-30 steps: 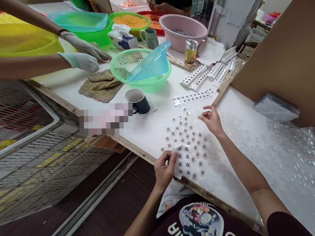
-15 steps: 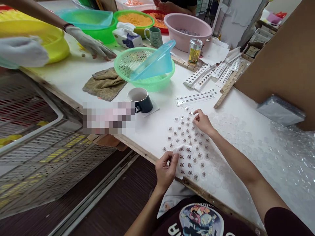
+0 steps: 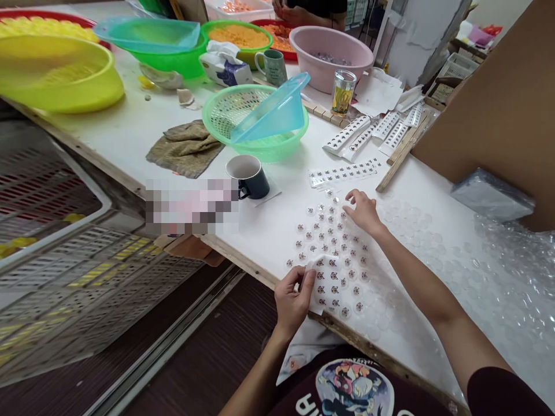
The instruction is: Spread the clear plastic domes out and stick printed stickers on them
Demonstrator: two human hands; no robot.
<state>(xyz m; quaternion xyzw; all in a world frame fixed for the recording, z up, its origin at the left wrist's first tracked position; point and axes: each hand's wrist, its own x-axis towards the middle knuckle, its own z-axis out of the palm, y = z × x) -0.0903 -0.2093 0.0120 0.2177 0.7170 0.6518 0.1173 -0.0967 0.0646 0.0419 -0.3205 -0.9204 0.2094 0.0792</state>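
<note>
My left hand (image 3: pixel 291 300) pinches the near corner of a white sticker sheet (image 3: pixel 326 282) at the table's front edge. My right hand (image 3: pixel 363 210) rests with fingers spread and pressed down on the far end of a field of small clear round lids with printed stickers (image 3: pixel 330 242) laid in rows on the white table (image 3: pixel 130 136). More clear lids without stickers (image 3: pixel 416 231) lie to the right. A strip of stickers (image 3: pixel 344 171) lies just beyond my right hand.
A dark mug (image 3: pixel 248 176) stands left of the lids, beside a brown cloth (image 3: pixel 186 147). A green basket with a blue scoop (image 3: pixel 255 118), coloured basins, a pink basin (image 3: pixel 332 55), a glass (image 3: pixel 342 91) and sticker sheets (image 3: pixel 368 133) sit further back. Cardboard (image 3: pixel 498 104) and bubble wrap (image 3: pixel 515 254) are at right.
My right hand moved down from a raised pinch onto the lids and flattened. The gloved hands of another person at the far left have left the view.
</note>
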